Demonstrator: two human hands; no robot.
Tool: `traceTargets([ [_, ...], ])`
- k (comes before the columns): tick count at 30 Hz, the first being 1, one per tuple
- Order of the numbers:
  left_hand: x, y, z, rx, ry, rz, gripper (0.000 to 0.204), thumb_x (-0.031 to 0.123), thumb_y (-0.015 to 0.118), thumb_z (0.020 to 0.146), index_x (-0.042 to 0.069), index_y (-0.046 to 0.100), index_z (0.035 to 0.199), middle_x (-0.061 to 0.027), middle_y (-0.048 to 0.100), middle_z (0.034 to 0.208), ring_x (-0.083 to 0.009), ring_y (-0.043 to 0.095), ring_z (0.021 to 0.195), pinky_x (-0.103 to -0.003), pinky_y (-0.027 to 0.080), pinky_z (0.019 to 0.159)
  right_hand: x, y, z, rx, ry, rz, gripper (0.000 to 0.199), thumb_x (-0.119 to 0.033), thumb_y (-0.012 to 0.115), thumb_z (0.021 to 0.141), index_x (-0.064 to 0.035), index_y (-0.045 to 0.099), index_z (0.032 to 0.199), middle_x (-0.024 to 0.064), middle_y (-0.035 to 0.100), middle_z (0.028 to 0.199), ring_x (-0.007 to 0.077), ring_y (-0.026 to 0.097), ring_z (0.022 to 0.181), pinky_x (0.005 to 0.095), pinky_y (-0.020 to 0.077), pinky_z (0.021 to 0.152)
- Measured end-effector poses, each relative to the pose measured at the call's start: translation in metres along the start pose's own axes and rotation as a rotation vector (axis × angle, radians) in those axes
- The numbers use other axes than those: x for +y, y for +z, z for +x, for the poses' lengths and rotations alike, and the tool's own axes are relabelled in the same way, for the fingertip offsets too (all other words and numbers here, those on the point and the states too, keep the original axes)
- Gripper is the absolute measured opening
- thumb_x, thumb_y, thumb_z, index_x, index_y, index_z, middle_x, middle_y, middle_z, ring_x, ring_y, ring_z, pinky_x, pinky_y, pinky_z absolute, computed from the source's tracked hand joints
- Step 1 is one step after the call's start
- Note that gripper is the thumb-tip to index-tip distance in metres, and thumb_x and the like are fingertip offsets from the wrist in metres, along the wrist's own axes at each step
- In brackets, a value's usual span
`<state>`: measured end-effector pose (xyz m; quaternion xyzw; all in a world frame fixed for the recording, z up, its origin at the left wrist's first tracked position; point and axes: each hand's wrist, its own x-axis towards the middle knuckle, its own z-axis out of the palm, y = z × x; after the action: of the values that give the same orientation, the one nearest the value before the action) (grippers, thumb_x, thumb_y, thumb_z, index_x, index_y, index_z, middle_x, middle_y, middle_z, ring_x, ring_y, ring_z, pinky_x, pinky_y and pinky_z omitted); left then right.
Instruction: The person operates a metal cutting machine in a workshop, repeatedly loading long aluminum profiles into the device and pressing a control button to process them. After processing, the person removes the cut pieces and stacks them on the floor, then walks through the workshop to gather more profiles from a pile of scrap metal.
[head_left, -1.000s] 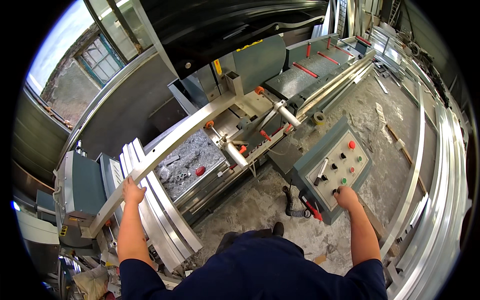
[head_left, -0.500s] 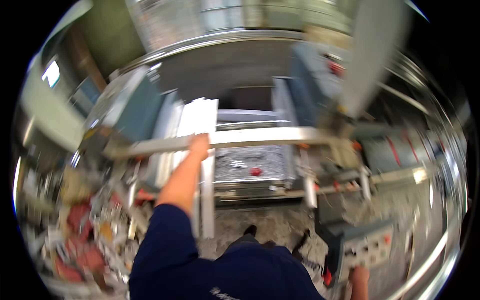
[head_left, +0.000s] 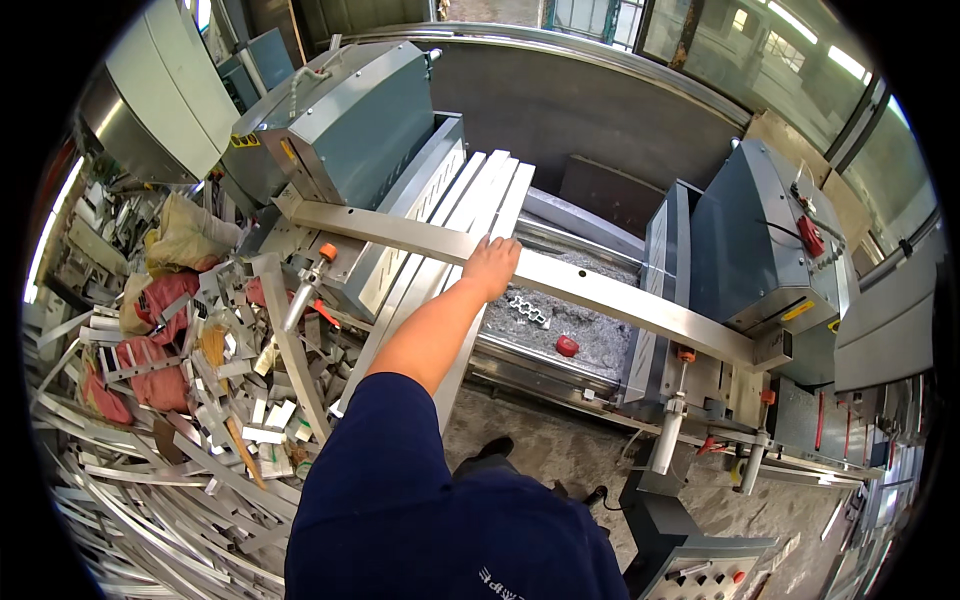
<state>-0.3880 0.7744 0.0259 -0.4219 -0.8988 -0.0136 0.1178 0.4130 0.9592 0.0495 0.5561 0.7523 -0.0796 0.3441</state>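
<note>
I found the metal bar (head_left: 625,294) lying crosswise before me, from the left machine head (head_left: 375,135) to the right machine head (head_left: 745,235), my left grip (head_left: 490,268) on it. Several profiles (head_left: 502,195) ran beneath it. Metal chips (head_left: 605,335) lay between the heads, a small block (head_left: 567,346) on them. Offcuts (head_left: 265,435) lay left; the control panel (head_left: 705,577) stood right.

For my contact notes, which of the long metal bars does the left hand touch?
The crosswise bar: the left hand rests on it, and it crosses above the pale bars, which point away from the person.
</note>
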Motion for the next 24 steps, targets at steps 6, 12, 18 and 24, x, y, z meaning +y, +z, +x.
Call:
traceTargets([
  [6, 0.02, 0.011, 0.029, -0.295, -0.146, -0.192, 0.049, 0.003, 0.058, 0.086, 0.001, 0.048, 0.134, -0.0162, 0.056, 0.13, -0.0322, 0.052, 0.127, -0.044, 0.038, 0.111, 0.031, 0.052, 0.019, 0.151, 0.046, 0.046, 0.037, -0.038, 0.064, 0.089, -0.0022, 0.073, 0.089, 0.0226, 0.071, 0.086, 0.0412, 0.069, 0.084, 0.0511, 0.0548, 0.075],
  [12, 0.005, 0.012, 0.006, -0.099, -0.018, 0.008, 0.041, -0.002, 0.063, 0.076, 0.003, 0.05, 0.116, -0.0166, 0.056, 0.119, -0.0339, 0.053, 0.119, -0.048, 0.037, 0.11, 0.032, 0.04, 0.033, 0.265, -0.002, 0.003, 0.044, -0.045, 0.058, 0.093, -0.0055, 0.07, 0.08, 0.0198, 0.07, 0.083, 0.0397, 0.068, 0.081, 0.0512, 0.0531, 0.074],
  [18, 0.024, 0.011, 0.021, -0.148, -0.021, 0.011, 0.044, 0.0, 0.064, 0.078, 0.004, 0.047, 0.118, -0.0158, 0.054, 0.125, -0.0334, 0.048, 0.126, -0.051, 0.029, 0.117, 0.028, 0.041, 0.017, 0.28, 0.055, 0.094, 0.044, -0.044, 0.058, 0.093, -0.0032, 0.07, 0.081, 0.0202, 0.07, 0.084, 0.0395, 0.068, 0.083, 0.0505, 0.0534, 0.075],
  [24, 0.022, 0.007, 0.017, -0.174, -0.034, 0.017, 0.047, 0.0, 0.063, 0.078, 0.003, 0.047, 0.123, -0.0163, 0.053, 0.128, -0.0337, 0.046, 0.13, -0.051, 0.027, 0.118, 0.034, 0.074, 0.034, 0.296, 0.257, 0.491, 0.041, -0.037, 0.057, 0.093, -0.0013, 0.073, 0.082, 0.0238, 0.069, 0.083, 0.0429, 0.067, 0.081, 0.0514, 0.0529, 0.077],
])
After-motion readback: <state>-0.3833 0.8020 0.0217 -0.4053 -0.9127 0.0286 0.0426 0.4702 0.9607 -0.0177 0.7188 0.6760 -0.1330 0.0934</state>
